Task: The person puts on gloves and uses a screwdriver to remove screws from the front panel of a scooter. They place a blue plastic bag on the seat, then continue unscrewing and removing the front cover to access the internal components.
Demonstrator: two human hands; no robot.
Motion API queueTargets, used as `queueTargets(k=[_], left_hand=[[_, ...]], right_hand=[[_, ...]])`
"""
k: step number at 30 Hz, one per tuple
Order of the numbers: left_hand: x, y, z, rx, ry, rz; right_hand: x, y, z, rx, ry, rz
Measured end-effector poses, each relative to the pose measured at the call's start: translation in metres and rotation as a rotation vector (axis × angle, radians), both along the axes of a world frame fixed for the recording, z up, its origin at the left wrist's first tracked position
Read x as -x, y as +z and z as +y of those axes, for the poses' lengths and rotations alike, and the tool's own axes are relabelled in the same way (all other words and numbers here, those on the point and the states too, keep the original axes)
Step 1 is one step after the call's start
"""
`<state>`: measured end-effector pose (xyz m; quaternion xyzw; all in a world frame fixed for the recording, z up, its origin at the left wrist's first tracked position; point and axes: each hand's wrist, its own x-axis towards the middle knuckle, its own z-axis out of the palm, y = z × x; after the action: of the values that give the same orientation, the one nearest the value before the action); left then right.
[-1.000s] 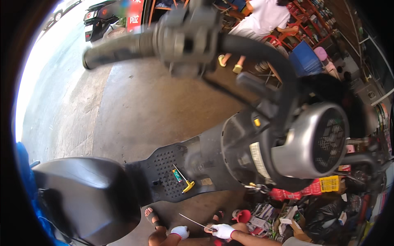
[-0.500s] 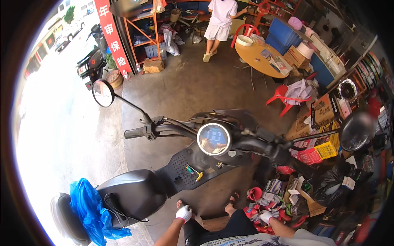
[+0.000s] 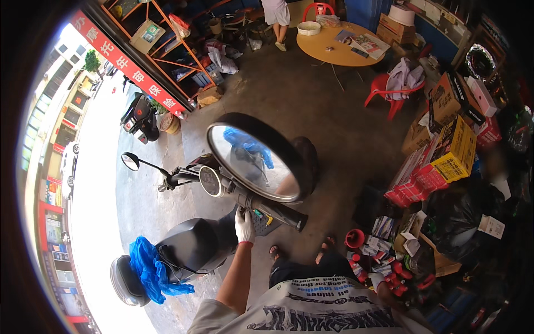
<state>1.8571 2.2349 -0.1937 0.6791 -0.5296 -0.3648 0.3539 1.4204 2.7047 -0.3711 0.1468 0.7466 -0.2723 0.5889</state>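
Note:
A dark electric scooter (image 3: 192, 245) stands to my left, its front end turned away from me. My left hand (image 3: 244, 227), in a white glove, reaches to the scooter just below the handlebar. Its fingertips are drawn together at a small dark part there, mostly hidden. Close by, a yellow-handled tool (image 3: 269, 220) lies on the footboard (image 3: 261, 227). A large round mirror (image 3: 258, 158) rises above the near handlebar grip (image 3: 292, 217). My right hand (image 3: 378, 280), also gloved, hangs low by my side in shadow, its fingers unclear.
A blue plastic bag (image 3: 147, 267) lies over the scooter's rear. To my right are a red bucket (image 3: 354, 239), stacked cartons (image 3: 445, 156) and a black bag (image 3: 464, 220). Ahead stand a round table (image 3: 328, 47), a red chair (image 3: 384, 94) and another person (image 3: 276, 14).
My left hand has risen from beside my leg to the scooter below the handlebar. My view has shifted, and the near mirror now looms large. My right hand remains low.

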Motion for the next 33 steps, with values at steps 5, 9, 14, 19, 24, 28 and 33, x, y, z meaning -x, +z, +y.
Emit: queueTargets(k=[5, 9, 14, 19, 24, 28, 33], left_hand=[[-0.028, -0.061, -0.032, -0.296, -0.176, 0.044], [-0.003, -0.058, -0.042, -0.253, -0.159, 0.154], [-0.009, -0.054, -0.025, -0.141, -0.009, 0.051], [0.023, -0.061, -0.023, -0.171, 0.194, 0.243], [-0.003, -0.101, -0.027, -0.25, 0.177, 0.23], [0.063, -0.081, -0.029, -0.21, 0.695, 0.56], [0.141, -0.045, -0.005, -0.256, 0.893, 0.298]], right_hand=[[0.046, 0.019, -0.065, 0.263, 0.194, 0.209], [0.077, 0.022, -0.117, 0.377, 0.152, 0.254], [0.101, 0.04, -0.184, 0.325, 0.321, 0.154], [0.15, 0.065, -0.258, 0.188, 0.449, 0.08], [0.218, 0.047, -0.327, 0.328, 0.642, 0.207], [0.292, 0.08, -0.43, 0.134, 0.722, 0.298], [0.368, 0.081, -0.561, 0.292, 0.73, 0.347]])
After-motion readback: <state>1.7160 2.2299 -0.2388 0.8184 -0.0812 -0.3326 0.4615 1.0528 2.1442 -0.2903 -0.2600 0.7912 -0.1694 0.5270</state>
